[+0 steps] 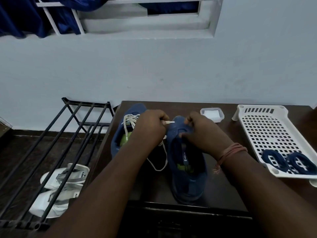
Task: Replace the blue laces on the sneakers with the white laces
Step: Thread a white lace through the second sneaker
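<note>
Nearest the camera lay the right-hand sneaker (187, 162), heel toward the person, its eyelets bare. Over its toe the right hand (204, 134) curled, fingers gripping the upper by the eyelet row. Just left of those fingers the left hand (151, 127) pinched the white lace (169, 122), its stiff tip poking toward the shoe; the slack looped down between the sneakers.

Likely trouble: the tip could miss the eyelet or fray (the fabric looked soft, so the hole might close under the grip), and the trailing loop could snag under the sneaker, leaving uneven ends. Both hands hid the eyelets, so how far the threading stood could not be told.

Left of the fingers sat the other sneaker (123, 133), already carrying white lacing. Far right, the white basket (267, 127) held the two coiled blue laces (288, 161). Beyond the fingers stood a small clear box (212, 114). Off the table's (154, 189) left edge stood a black shoe rack (68, 134), white shoes (63, 182) beneath it.
</note>
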{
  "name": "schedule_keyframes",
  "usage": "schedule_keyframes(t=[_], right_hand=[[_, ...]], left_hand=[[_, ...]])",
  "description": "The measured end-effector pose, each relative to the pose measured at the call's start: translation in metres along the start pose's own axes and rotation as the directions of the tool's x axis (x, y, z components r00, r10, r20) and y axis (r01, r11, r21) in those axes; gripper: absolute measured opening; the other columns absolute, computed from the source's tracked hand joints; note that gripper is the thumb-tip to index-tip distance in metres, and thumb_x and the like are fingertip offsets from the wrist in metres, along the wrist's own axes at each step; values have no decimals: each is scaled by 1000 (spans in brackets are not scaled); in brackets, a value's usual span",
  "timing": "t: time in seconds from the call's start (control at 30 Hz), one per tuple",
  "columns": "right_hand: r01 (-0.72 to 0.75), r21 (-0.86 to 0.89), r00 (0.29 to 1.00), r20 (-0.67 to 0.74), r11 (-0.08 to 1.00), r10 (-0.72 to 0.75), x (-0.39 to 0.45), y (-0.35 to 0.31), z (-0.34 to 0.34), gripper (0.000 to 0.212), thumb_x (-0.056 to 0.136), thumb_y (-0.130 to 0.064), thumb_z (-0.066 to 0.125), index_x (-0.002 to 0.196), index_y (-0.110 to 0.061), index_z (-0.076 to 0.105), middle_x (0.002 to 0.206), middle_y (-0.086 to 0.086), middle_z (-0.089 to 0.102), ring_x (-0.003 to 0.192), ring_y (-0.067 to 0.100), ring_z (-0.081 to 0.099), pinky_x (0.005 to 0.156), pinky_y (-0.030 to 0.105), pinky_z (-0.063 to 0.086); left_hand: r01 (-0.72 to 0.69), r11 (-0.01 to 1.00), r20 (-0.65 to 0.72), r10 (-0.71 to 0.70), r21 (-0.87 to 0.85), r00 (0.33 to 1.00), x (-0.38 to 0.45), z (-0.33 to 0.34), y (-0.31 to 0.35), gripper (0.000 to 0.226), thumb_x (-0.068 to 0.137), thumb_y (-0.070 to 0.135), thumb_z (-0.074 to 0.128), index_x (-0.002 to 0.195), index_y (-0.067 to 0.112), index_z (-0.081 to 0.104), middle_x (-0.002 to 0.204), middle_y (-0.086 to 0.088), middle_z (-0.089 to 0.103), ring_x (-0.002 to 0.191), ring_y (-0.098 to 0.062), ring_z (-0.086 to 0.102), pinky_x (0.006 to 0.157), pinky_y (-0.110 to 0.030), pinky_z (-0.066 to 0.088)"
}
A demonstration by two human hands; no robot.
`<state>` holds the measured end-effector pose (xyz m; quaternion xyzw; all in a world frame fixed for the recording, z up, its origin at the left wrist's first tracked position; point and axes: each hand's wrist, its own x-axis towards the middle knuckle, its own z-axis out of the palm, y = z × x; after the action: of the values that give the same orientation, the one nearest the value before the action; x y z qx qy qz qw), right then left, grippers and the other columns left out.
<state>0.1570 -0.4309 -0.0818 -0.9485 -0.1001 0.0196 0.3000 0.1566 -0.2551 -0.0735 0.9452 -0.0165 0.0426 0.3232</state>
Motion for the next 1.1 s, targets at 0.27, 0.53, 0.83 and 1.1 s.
schedule_keyframes(t=[0.27, 0.53, 0.83, 1.1], right_hand=[[29, -328, 922, 374, 944, 102, -12, -3, -8, 25, 93, -19, 61, 117, -15, 65, 114, 11, 65, 100, 27, 64, 86, 33, 53], [98, -417, 892, 439, 904, 106, -13, -12, -6, 31, 95, -19, 57, 125, -15, 63, 125, 13, 61, 112, 28, 60, 92, 33, 48], [99, -515, 876, 452, 852, 171, 3, 11, 22, 34, 98, -17, 53, 131, -7, 57, 133, 8, 56, 123, 25, 55, 101, 32, 44], [166, -459, 902, 429, 873, 55, -9, 0, 19, 32, 96, -16, 54, 128, -10, 59, 126, 11, 59, 113, 25, 59, 93, 33, 47]], left_hand=[[180, 981, 117, -172, -68, 978, -3, 25, -15, 22, 91, 9, 56, 80, 18, 73, 82, -3, 74, 75, -16, 68, 63, -25, 53], [102, 994, 61, -99, -41, 993, -8, 39, -24, 15, 88, 18, 68, 80, 17, 81, 74, 0, 75, 68, -14, 69, 65, -29, 57], [35, 997, 12, -36, 69, 999, -8, 46, -23, 20, 86, 14, 61, 79, 16, 80, 75, 0, 74, 69, -17, 67, 61, -30, 55], [71, 991, -2, -71, 112, 997, -5, 50, -29, 23, 84, 11, 56, 73, 11, 76, 69, -4, 71, 65, -21, 64, 55, -29, 49]])
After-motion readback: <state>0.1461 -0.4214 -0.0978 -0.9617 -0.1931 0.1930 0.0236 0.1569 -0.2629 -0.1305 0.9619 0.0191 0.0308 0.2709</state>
